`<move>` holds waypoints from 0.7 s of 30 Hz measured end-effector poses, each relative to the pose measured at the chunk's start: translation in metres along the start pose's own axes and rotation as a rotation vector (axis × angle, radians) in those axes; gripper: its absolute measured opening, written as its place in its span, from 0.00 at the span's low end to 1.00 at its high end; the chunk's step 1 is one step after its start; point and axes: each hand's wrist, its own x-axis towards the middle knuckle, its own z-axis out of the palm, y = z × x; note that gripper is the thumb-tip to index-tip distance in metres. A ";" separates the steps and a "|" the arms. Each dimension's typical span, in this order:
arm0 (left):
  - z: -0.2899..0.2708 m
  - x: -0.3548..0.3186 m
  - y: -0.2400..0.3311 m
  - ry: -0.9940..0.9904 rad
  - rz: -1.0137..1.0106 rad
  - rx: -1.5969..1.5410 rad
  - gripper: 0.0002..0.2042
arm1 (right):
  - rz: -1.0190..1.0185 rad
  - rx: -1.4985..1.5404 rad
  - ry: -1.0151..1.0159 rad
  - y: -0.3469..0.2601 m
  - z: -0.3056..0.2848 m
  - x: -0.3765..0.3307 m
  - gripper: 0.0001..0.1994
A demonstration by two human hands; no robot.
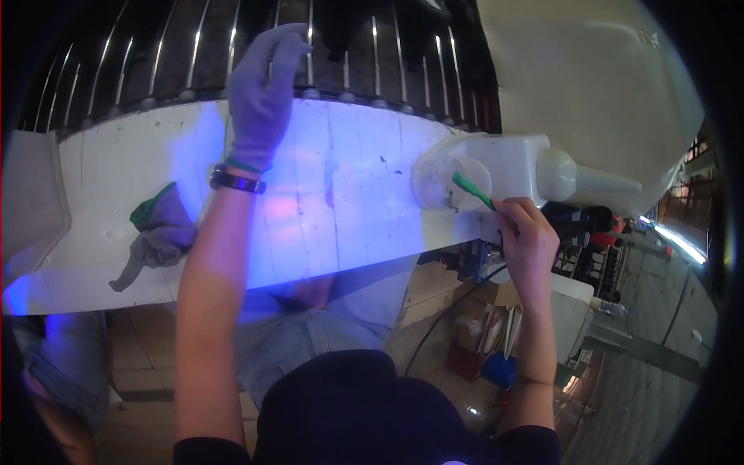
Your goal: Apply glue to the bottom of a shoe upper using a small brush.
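My left hand (262,97) wears a light glove and reaches past the far edge of the white tabletop (341,201), over a row of metal rollers. Its fingers are apart and loosely bent, with nothing visible in them. A dark watch (237,180) is on that wrist. Bare, my right hand (529,239) pinches a thin green stick-like piece (473,190), whose kind I cannot make out. The piece's far end is over a round whitish opening or dish (470,172), beside a white plastic container (515,159) with a tapered spout.
A grey glove (164,231) with a green cuff lies crumpled on the left of the tabletop. Beyond the far edge run the metal rollers (376,66). A pale panel (573,77) stands at the upper right. Another person's leg (66,372) shows at lower left.
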 end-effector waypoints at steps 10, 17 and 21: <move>0.001 -0.004 -0.021 0.039 -0.060 0.050 0.17 | 0.197 0.028 0.133 0.006 0.065 -0.046 0.04; -0.002 -0.004 -0.024 0.017 -0.033 0.068 0.19 | 0.500 0.726 0.165 0.035 0.091 -0.059 0.07; 0.001 -0.004 -0.013 0.021 -0.113 0.066 0.19 | 0.478 0.804 0.153 0.037 0.093 -0.067 0.09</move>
